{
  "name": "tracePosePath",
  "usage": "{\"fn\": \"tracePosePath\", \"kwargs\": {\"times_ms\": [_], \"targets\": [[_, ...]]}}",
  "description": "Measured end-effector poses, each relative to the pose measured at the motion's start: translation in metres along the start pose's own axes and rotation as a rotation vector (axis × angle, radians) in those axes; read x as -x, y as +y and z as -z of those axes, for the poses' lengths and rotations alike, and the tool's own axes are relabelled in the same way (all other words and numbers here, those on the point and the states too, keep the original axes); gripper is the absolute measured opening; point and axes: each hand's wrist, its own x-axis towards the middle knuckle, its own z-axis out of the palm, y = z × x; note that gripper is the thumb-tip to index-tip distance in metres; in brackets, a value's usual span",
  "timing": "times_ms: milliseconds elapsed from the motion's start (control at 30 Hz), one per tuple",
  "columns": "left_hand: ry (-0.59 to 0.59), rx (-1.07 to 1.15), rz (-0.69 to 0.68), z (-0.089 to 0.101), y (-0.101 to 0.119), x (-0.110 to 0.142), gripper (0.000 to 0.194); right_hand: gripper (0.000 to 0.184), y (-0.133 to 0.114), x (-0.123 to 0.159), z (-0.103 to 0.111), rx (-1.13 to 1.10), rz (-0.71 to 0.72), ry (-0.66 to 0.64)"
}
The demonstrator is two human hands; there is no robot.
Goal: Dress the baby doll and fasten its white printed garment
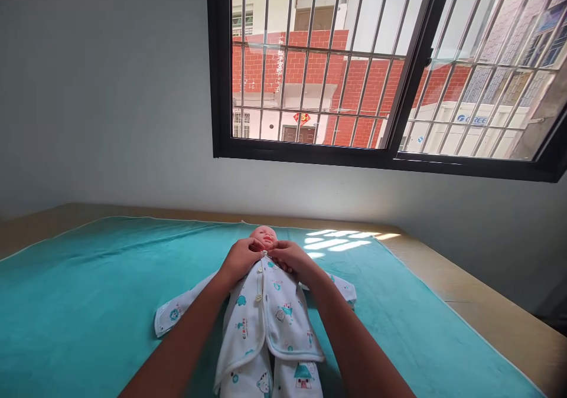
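Note:
A baby doll (264, 232) lies face up, its head toward the wall. It wears a white baby jacket (283, 318) with teal animal prints and buttons down the front, over matching trousers (290, 380). At the collar, just under the doll's chin, my left hand (243, 257) and my right hand (290, 257) meet from both sides. Fingers of each are pinched on the jacket's neckline near the top button. The lower front edges hang apart over the trousers. Sleeves spread out to both sides, partly behind my forearms.
A teal cloth (110, 292) lies under the doll on a wooden table (500, 321). Behind it rises a grey wall (106, 91) with a barred, black-framed window (301, 155). Patches of sunlight fall on the cloth right of the doll's head.

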Motion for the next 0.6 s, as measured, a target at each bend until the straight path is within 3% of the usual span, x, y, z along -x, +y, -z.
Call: {"fn": "tracePosePath", "kwargs": {"times_ms": [433,600], "targets": [[-0.08,-0.043,0.042,0.005,0.008,0.004,0.022,0.019,0.0,0.003,0.007,0.096,0.017,-0.01],[-0.028,-0.071,0.013,0.003,0.012,0.004,0.018,0.022,0.008,-0.002,0.009,0.067,0.029,-0.019]]}}
